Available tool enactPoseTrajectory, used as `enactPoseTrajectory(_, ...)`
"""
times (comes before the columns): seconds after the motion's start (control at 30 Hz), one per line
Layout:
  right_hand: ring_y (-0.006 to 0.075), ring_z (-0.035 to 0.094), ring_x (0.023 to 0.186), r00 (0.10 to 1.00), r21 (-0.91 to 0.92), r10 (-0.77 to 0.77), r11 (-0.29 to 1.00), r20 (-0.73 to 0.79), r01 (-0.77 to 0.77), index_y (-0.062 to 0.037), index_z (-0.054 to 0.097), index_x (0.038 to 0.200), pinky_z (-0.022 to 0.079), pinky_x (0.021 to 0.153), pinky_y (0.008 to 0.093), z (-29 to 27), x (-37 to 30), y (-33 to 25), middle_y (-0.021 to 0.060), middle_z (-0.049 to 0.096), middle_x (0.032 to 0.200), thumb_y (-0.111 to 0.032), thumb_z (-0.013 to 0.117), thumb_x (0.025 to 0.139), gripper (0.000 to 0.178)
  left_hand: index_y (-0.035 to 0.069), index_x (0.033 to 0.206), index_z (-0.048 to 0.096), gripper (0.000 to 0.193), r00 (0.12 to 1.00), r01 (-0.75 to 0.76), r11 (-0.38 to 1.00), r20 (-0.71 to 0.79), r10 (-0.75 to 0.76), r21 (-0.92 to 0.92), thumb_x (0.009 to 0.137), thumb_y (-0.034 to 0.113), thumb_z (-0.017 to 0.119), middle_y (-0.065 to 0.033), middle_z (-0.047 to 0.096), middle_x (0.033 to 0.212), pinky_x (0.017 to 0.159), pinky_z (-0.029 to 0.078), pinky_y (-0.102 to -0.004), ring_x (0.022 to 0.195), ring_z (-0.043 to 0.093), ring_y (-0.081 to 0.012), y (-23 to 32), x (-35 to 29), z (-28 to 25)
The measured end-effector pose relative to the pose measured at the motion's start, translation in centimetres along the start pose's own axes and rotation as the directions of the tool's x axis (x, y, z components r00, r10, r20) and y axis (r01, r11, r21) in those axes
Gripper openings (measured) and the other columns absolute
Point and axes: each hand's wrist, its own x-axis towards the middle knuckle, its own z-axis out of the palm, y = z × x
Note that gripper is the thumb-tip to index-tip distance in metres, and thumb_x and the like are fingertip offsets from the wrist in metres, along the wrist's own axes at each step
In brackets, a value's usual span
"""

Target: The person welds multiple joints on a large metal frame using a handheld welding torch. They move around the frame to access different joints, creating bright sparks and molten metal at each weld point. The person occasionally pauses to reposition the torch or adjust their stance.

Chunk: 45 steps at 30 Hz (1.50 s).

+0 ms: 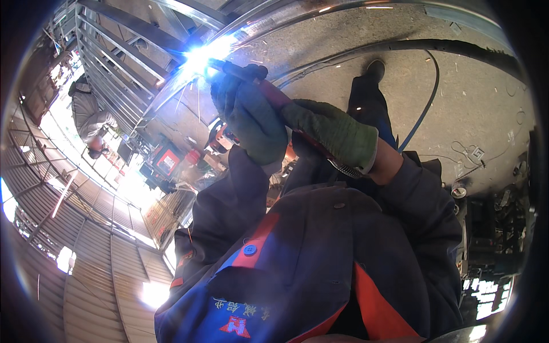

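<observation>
Holding the welding torch (274, 93) near twelve o'clock, with right hand (336, 131) in a wrapped grip; cannot tell whether pinching or propping with left hand (251, 123) behind the nozzle (226, 67). Showing a bright arc (199, 61) at eleven o'clock, against the slatted metal frame (137, 27). Judged possible: wandering arc from unsteady support; burned right wrist (389, 166) from spatter reaching bare skin past the glove cuff (369, 151).

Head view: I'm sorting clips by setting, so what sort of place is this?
Probably a metalworking shop: a welding torch makes a bright arc at a barred metal frame, and corrugated sheeting shows beyond.
</observation>
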Motion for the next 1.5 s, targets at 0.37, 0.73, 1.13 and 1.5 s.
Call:
enactPoseTrajectory(0.37, 0.0163, 0.069, 0.083, 0.932, 0.415, 0.355, 0.839, 0.074, -0.352, -0.0017, 0.061, 0.142, 0.058, 0.07, 0.0313, 0.8, 0.5, -0.4, 0.009, 0.069, 0.108, -0.024, 0.066, 0.111, 0.039, -0.004, 0.121, 0.067, 0.027, 0.999, -0.047, 0.985, 0.026, 0.043, 0.168, 0.113, 0.015, 0.05, -0.0208, 0.074, 0.123, 0.101, 0.05, -0.0508, 0.11, 0.069, -0.0384, -0.9, -0.8, -0.3)
enactPoseTrajectory(0.73, 0.0114, 0.068, 0.084, 0.774, 0.75, 0.58, 0.388, 0.253, -0.536, -0.003, 0.069, 0.132, 0.057, 0.072, 0.0277, 0.4, 0.5, -0.6, 0.0039, 0.07, 0.101, -0.036, 0.067, 0.114, 0.037, -0.006, 0.135, 0.061, 0.032, 0.972, -0.23, 0.857, 0.155, 0.178, 0.46, 0.114, 0.016, 0.053, -0.0212, 0.069, 0.131, 0.103, 0.053, -0.0497, 0.116, 0.068, -0.0368, -2.8, -2.9, -1.1)
enactPoseTrajectory(1.13, 0.008, 0.062, 0.074, 0.716, 0.72, 0.662, 0.384, 0.221, -0.578, -0.0044, 0.07, 0.124, 0.05, 0.062, 0.0264, 0.3, 0.7, -2.2, 0.0002, 0.066, 0.086, -0.053, 0.067, 0.112, 0.05, -0.005, 0.129, 0.063, 0.026, 0.937, -0.35, 0.755, 0.198, 0.289, 0.554, 0.113, 0.013, 0.054, -0.0197, 0.071, 0.126, 0.105, 0.052, -0.0506, 0.115, 0.068, -0.0388, -1.6, -1.4, -1.3)
enactPoseTrajectory(1.5, 0.0095, 0.065, 0.077, 0.955, 0.314, 0.22, 0.937, -0.2, -0.15, -0.0046, 0.071, 0.124, 0.052, 0.065, 0.0275, 1.0, 1.2, -1.6, 0.0025, 0.07, 0.09, -0.055, 0.066, 0.112, 0.052, -0.001, 0.109, 0.073, 0.027, 0.993, -0.043, 0.983, 0.115, 0.023, 0.18, 0.112, 0.012, 0.05, -0.0196, 0.076, 0.116, 0.101, 0.048, -0.0526, 0.108, 0.069, -0.0416, 2.2, 1.3, -1.3)
